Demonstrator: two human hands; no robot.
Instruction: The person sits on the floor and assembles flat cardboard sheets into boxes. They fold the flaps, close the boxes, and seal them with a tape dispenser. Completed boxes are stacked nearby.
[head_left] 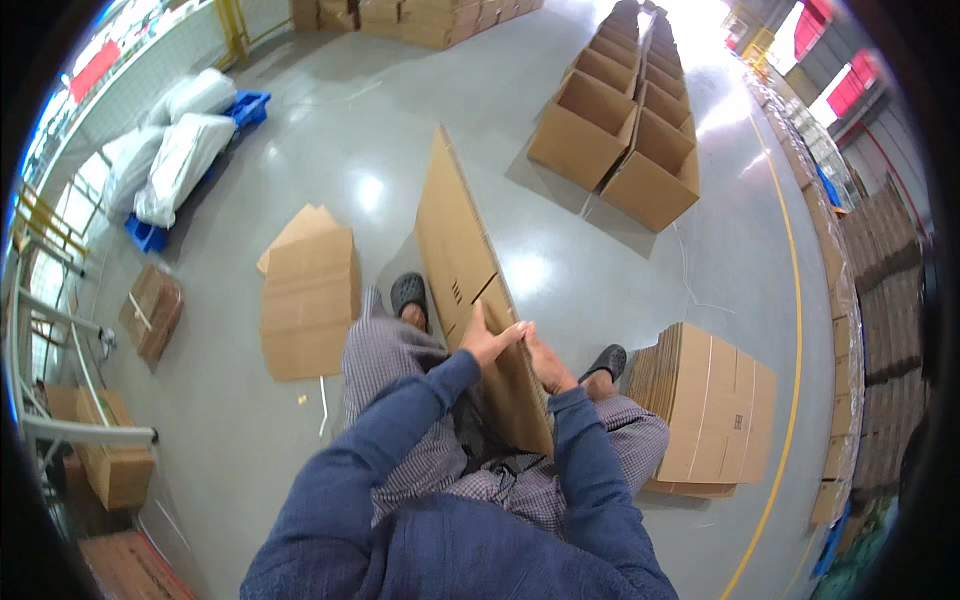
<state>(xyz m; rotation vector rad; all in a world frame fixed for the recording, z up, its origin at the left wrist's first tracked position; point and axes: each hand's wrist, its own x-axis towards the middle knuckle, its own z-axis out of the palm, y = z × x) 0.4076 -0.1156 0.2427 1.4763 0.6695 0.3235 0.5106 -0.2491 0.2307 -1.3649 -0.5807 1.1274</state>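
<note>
A flattened cardboard box (450,230) stands on edge between my knees, its long side running away from me. My left hand (487,338) lies against its left face near the top edge, thumb and fingers closed on the board beside a slot. On the other side, my right hand (547,362) grips the same top edge, and its fingertips are partly hidden. The two hands nearly touch over the edge. To my right lies a strapped stack of flat cardboard boxes (715,410). Loose flat cardboard sheets (310,300) rest on the floor to my left.
Two rows of opened boxes (650,185) stretch away at the far right. White wrapped bundles (185,165) sit on a blue pallet (250,108) at the far left. A metal frame (85,432) stands near left. Stacked cardboard (880,280) lines the right side, beyond a yellow floor line (797,330).
</note>
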